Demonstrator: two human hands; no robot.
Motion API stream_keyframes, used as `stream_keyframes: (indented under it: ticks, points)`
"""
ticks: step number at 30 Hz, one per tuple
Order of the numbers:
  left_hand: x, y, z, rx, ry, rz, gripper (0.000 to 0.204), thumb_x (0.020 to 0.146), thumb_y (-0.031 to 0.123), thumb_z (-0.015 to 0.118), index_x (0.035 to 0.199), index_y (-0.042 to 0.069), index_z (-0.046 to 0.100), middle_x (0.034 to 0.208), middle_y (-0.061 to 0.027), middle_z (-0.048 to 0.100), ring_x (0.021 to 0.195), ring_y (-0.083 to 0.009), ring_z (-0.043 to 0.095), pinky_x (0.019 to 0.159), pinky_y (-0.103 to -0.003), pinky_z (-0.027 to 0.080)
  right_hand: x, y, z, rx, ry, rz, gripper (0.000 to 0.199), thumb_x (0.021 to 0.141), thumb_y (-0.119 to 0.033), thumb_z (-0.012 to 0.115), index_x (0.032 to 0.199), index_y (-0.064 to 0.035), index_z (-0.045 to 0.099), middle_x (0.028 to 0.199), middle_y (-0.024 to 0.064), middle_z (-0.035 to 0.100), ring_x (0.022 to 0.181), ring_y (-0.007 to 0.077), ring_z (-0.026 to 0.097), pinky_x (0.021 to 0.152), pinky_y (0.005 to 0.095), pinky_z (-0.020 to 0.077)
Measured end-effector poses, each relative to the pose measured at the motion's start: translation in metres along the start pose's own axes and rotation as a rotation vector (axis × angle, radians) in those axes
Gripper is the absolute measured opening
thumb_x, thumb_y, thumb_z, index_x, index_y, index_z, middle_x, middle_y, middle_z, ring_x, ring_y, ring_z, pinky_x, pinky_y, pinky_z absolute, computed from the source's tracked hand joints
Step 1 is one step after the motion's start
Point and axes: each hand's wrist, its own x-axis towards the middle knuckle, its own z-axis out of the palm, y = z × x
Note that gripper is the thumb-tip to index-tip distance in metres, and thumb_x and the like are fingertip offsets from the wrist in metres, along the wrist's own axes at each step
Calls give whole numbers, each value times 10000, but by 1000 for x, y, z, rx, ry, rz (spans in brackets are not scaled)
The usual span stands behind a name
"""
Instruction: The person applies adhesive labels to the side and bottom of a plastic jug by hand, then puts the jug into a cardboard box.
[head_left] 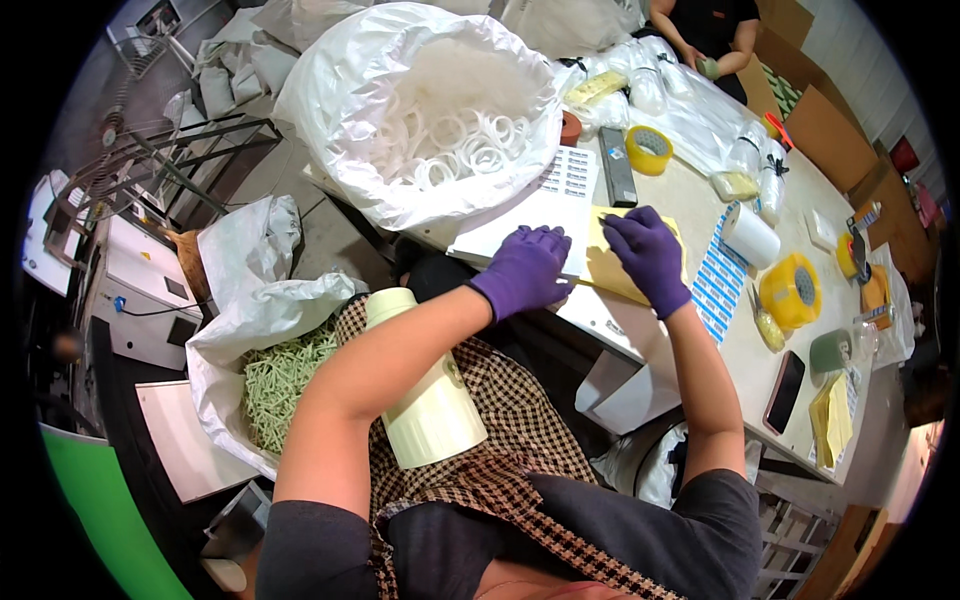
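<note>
Both my hands wear purple gloves. My left hand (525,272) lies palm down with its fingers stretched over the edge of a white stack of sheets (490,238). My right hand (652,258) rests on yellow paper (608,268), its fingers curled in a pinch; whatever is between them is too small to make out. A label sheet (570,172) with rows of small blue-and-black prints lies on the white stack. Beyond the right hand stands a dark grey oblong box (617,168). A pale cream bottle-like container (432,415) rests on my lap under my left forearm.
A large white sack (335,120) of translucent rings stands left of the table; below it, another sack (215,370) holds pale green sticks. Tape rolls (791,290), a white roll (750,236), a phone (785,392) and scissors (777,130) lie rightward. Another person (715,30) sits at the far side.
</note>
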Motion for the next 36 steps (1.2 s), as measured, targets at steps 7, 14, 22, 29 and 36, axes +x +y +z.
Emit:
stream_keyframes:
  ticks: [7,14,22,29,36]
  points:
    - [-5,-2,2,-67,29,63,851,830,477,728,1469,-24,472,1500,-229,505,1408,-373,473,1202,-483,328,38,31,52,-124,-161,142,218,922,-348,698,984,-180,821,943,82,684,848,301,693,729,433,539]
    - [-13,-10,6,-88,62,31,853,794,481,750,1437,-21,502,1452,-233,545,1374,-364,508,1186,-473,345,54,26,67,-245,-227,77,292,933,-385,657,1128,-210,787,1042,97,681,906,323,692,771,458,550]
    - [-56,-36,-51,-257,385,218,511,861,302,715,1276,11,651,1237,-184,677,1152,-355,632,1050,-433,477,73,23,2,698,174,519,296,1053,-172,583,1280,-38,720,915,-13,659,809,118,589,781,288,486]
    - [-241,-121,-15,-980,645,-435,346,1058,162,560,1372,23,605,1262,-76,701,1155,-165,652,1017,-311,501,-54,-130,43,269,-11,-369,419,848,-6,731,1250,-122,746,953,79,628,795,226,596,697,341,516]
    - [-256,-44,3,-1006,737,-379,396,1052,68,503,1440,-11,496,1458,-127,549,1327,-200,524,1123,-326,401,-108,-213,60,144,-176,-586,500,734,-159,844,1212,-270,749,962,2,549,722,165,560,563,294,479]
